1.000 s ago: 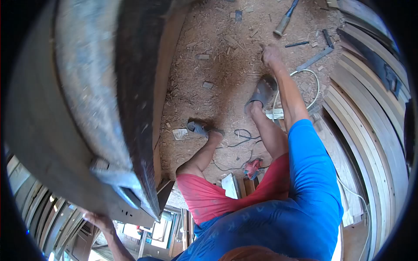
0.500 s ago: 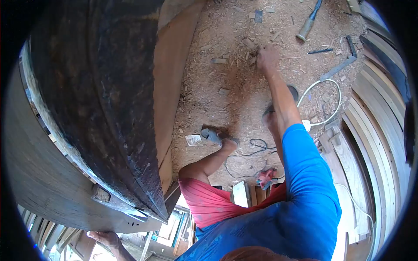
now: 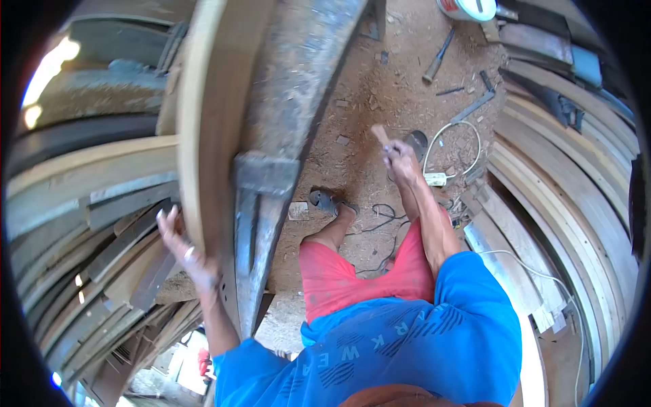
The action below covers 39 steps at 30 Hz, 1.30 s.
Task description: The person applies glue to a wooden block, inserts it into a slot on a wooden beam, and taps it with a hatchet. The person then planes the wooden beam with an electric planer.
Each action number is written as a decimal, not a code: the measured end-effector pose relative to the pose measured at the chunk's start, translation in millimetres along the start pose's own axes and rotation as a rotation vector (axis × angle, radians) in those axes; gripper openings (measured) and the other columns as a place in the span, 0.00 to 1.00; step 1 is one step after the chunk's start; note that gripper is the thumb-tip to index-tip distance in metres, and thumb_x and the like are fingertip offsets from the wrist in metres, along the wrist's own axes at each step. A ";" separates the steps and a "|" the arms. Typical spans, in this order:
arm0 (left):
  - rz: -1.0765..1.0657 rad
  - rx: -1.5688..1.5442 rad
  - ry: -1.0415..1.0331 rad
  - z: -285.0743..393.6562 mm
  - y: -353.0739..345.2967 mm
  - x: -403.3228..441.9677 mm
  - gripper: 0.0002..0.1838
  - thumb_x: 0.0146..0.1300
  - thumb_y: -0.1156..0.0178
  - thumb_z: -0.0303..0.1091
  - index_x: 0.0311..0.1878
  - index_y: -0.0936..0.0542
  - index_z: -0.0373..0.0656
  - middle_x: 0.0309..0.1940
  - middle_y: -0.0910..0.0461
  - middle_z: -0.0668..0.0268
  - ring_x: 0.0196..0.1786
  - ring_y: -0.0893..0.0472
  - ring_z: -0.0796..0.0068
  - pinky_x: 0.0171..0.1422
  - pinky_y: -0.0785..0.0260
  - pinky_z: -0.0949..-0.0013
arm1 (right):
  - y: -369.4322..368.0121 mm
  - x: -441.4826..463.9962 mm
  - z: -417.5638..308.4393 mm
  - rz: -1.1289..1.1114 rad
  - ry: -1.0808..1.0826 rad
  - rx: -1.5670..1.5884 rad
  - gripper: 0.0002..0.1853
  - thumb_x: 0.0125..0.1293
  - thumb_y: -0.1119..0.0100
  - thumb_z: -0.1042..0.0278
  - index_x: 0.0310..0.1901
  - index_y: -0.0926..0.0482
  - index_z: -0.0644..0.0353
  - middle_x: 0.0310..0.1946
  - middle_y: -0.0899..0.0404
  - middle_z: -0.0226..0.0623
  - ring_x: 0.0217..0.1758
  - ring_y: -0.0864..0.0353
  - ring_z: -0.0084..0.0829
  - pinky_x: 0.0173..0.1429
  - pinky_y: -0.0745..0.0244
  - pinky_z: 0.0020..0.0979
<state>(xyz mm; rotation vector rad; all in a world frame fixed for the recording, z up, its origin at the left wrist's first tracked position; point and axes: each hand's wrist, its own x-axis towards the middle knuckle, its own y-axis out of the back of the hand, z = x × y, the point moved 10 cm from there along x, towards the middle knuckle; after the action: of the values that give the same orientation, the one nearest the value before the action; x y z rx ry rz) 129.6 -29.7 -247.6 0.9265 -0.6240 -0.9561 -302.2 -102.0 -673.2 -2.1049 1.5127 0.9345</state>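
My right hand [image 3: 403, 163] is closed around a small flat piece of wood [image 3: 380, 133], held above the floor with its end pointing away from me. My left hand [image 3: 186, 254] is beside the curved wooden plank [image 3: 217, 129], its fingers spread and holding nothing. Whether its palm touches the plank, I cannot tell. On the inner side of that plank runs a long dark beam [image 3: 288, 88] with a metal-looking block [image 3: 264, 175] across it.
Sawdust and chips cover the floor [image 3: 352, 159]. A chisel [image 3: 439, 57], a carpenter's square [image 3: 475, 105] and a white power strip [image 3: 437, 179] with its cable lie ahead. A white bucket [image 3: 468, 8] stands at the far end. Stacked boards [image 3: 549, 197] line the right side.
My right hand has come up from the floor with a piece of wood in it. My left hand has moved forward along the plank. The view has shifted, showing more on the left.
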 end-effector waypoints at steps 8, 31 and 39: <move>-0.514 -0.172 -0.299 157.6 -103.7 -93.2 0.30 0.57 0.31 0.40 0.60 0.22 0.34 0.58 0.20 0.46 0.61 0.22 0.45 0.66 0.30 0.48 | -91.4 -227.6 -192.2 -0.500 0.470 -0.844 0.13 0.70 0.41 0.63 0.36 0.20 0.67 0.31 0.19 0.58 0.36 0.18 0.60 0.44 0.27 0.54; -0.201 -1.052 0.162 -20.7 91.5 -281.0 0.36 0.83 0.56 0.59 0.25 0.27 0.37 0.16 0.29 0.65 0.21 0.30 0.75 0.27 0.37 0.64 | -338.9 -494.9 -260.3 -1.233 0.029 -0.370 0.21 0.80 0.45 0.57 0.29 0.23 0.59 0.21 0.33 0.19 0.26 0.38 0.14 0.28 0.42 0.25; 0.091 -1.669 0.420 -33.6 114.9 -279.2 0.34 0.83 0.59 0.60 0.23 0.30 0.46 0.16 0.37 0.75 0.21 0.38 0.81 0.25 0.44 0.69 | -378.3 -544.4 -280.4 -1.334 -0.118 0.130 0.17 0.80 0.45 0.57 0.37 0.19 0.61 0.26 0.25 0.26 0.27 0.33 0.18 0.33 0.38 0.27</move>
<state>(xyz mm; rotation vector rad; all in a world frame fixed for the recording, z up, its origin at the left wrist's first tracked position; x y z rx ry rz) 75.1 261.0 -178.2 -0.4209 0.5357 -0.8072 26.0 217.8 -118.1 -2.2185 -0.0807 0.3746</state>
